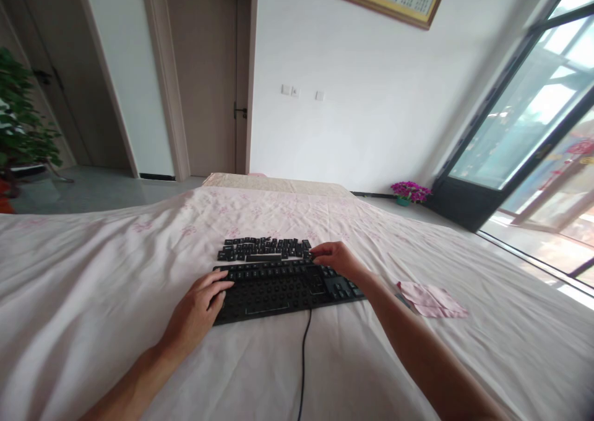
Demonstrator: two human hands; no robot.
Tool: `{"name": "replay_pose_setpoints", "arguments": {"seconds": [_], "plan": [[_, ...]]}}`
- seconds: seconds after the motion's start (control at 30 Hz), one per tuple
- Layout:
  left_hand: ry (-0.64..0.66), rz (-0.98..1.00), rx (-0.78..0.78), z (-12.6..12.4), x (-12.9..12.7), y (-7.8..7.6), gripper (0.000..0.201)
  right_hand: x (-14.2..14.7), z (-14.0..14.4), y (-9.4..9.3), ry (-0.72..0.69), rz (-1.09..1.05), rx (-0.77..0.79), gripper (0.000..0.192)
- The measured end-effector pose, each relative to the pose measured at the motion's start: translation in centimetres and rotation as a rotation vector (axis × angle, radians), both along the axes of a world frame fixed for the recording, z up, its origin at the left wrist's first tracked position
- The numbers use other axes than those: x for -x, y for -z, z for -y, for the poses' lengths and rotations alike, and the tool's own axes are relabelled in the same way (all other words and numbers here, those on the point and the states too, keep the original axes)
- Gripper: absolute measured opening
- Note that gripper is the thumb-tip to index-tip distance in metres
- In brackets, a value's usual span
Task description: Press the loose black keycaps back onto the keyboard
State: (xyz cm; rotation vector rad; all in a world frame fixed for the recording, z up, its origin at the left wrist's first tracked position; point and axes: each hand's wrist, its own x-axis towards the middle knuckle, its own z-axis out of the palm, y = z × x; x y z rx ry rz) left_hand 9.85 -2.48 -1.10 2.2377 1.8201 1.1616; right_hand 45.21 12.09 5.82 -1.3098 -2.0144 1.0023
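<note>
A black cable (pixel 304 359) runs from the near edge of the scene up to a black keyboard (pixel 283 291) lying on a pale pink floral bedsheet (pixel 93 297) that covers the whole near surface. Most of the keyboard's main block shows bare sockets, while keys remain along its far row and at its right end.

The left hand (pixel 197 312) rests at the keyboard's near-left corner, fingers loosely curled with the tips laid on its left edge; it grips nothing that can be seen. The right hand (pixel 336 259) reaches past the far-right part of the keyboard, fingers bent and drawn together at the right end of a cluster of loose black keycaps (pixel 264 248). Whether it has one pinched cannot be told.

The keycaps lie in rough rows on the sheet just beyond the keyboard. A crumpled pink cloth (pixel 431 300) lies to the right, near the right forearm. Far right, a pot of magenta flowers (pixel 409 192) stands on the floor by a glass door (pixel 520 130). A leafy plant (pixel 21 124) stands far left.
</note>
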Motion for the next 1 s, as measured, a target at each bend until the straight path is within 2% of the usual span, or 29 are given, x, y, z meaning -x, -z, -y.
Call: {"name": "replay_pose_setpoints", "arguments": {"seconds": [0.17,0.33,0.57,0.8,1.0], "plan": [[0.001,-0.001,0.015,0.0,0.1,0.2,0.027,-0.9,2.5,-0.1,-0.077,0.309,-0.251,0.027],[-0.002,0.0,0.021,-0.1,0.2,0.3,0.027,-0.4,3.3,-1.0,-0.139,0.554,-0.488,0.026],[0.001,-0.001,0.026,0.0,0.1,0.3,0.027,0.8,3.1,-0.9,-0.21,0.653,-0.521,0.024],[-0.005,-0.007,0.03,0.0,0.1,0.3,0.028,1.0,3.5,-1.0,-0.244,0.693,-0.55,0.022],[-0.004,0.002,0.024,-0.1,0.1,0.2,0.027,1.1,3.5,-1.1,-0.287,0.817,-0.614,0.026]]}}
